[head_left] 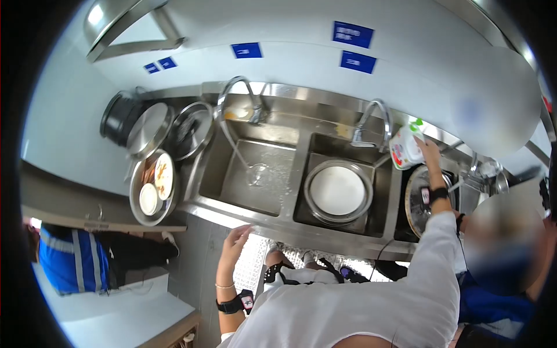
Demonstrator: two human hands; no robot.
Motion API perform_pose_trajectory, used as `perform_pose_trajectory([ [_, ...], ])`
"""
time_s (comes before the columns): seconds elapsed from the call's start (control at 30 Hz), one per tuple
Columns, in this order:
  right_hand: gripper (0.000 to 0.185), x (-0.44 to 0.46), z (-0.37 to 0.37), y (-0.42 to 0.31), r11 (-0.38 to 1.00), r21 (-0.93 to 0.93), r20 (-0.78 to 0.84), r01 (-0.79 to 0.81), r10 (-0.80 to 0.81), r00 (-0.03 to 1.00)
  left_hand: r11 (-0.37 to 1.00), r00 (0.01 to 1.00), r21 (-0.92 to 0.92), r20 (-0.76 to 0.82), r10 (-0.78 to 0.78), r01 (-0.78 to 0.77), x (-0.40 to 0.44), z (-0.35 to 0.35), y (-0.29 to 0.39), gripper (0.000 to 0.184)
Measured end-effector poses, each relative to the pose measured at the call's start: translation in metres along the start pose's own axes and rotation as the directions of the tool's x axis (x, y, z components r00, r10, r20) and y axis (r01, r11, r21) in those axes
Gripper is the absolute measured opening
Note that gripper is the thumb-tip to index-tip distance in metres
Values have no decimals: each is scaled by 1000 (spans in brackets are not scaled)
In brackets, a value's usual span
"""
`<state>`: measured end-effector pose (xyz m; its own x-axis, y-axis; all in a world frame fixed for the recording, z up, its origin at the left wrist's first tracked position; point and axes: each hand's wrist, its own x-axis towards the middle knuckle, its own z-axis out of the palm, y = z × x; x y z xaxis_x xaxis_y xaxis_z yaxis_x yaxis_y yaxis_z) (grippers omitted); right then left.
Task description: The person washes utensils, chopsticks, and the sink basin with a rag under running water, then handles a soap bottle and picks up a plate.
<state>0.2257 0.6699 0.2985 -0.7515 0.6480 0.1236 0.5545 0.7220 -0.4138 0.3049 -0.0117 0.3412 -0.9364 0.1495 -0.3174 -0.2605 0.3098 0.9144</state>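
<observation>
My right hand [428,152] reaches to the back of the counter and grips a white detergent bottle [405,148] with a green cap, standing behind the sinks. Its fingers are partly hidden against the bottle's side. My left hand [235,240] hangs in front of the sink's front edge, fingers loosely stretched and holding nothing. In the middle basin sits a metal pot [309,199] with a round white surface inside it. Water runs from a curved tap [221,101] into the left basin [243,197].
A metal bowl [137,203] with dishes stands at the left, beside metal pans [149,130] and a black pot [119,119]. A second tap [387,119] rises behind the middle basin. A large round pan [415,200] lies in the right basin. Another person [502,249] stands close on my right.
</observation>
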Motion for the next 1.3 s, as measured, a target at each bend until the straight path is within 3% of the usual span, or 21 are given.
perform_pose_trajectory([
  [0.03,58,-19,-2,-2,985,174,-32,25,-19,999,999,999,23,5,40,-40,2,-1,-10,29],
  [0.07,53,-20,10,17,966,247,-7,-77,81,997,1000,1000,2,13,0,0,2,1,-7,31],
  [0.1,52,-43,4,11,924,382,-77,-27,61,995,999,998,-41,57,-8,10,2,4,-5,31],
  [0.17,40,-82,-8,-2,766,620,16,-168,202,979,993,981,-104,190,-39,60,9,10,-2,31],
  [0.23,27,-129,-31,-23,554,803,160,-221,156,975,982,925,-160,379,-34,102,18,18,3,30],
  [0.27,24,-148,-42,-27,622,762,171,-182,78,982,974,880,-200,474,5,103,24,24,7,30],
  [0.3,23,-168,-53,-45,671,704,222,-231,101,970,968,825,-228,563,48,100,31,33,8,30],
  [0.4,21,-179,-41,27,705,616,563,-351,-83,822,980,594,-201,789,156,10,54,61,16,31],
  [0.5,20,-285,-70,-152,742,613,210,-271,178,961,963,417,-192,872,256,-190,64,67,35,32],
  [0.53,18,-299,-64,-166,723,619,254,-306,184,950,939,363,-226,878,311,-258,69,66,35,34],
  [0.63,20,-337,-47,-216,719,592,332,-365,195,923,866,366,-391,791,490,-313,69,52,32,43],
  [0.77,18,-375,-5,-306,568,688,368,-451,262,892,791,389,-307,741,548,-530,74,7,18,53],
  [0.87,19,-390,30,-342,498,726,430,-475,210,878,634,430,-202,582,690,-746,81,-24,-9,51],
  [0.9,23,-392,43,-354,471,733,449,-491,208,869,763,544,-122,631,553,-635,84,-41,-2,54],
  [1.0,29,-398,63,-407,437,741,487,-509,173,856,775,686,-74,418,596,-628,103,-70,-10,62],
  [1.2,34,-407,76,-453,401,718,553,-568,167,816,694,674,7,250,696,-720,118,-103,-17,68],
  [1.3,33,-412,76,-462,435,688,579,-580,152,801,698,665,-95,238,708,-710,118,-113,-16,66],
])
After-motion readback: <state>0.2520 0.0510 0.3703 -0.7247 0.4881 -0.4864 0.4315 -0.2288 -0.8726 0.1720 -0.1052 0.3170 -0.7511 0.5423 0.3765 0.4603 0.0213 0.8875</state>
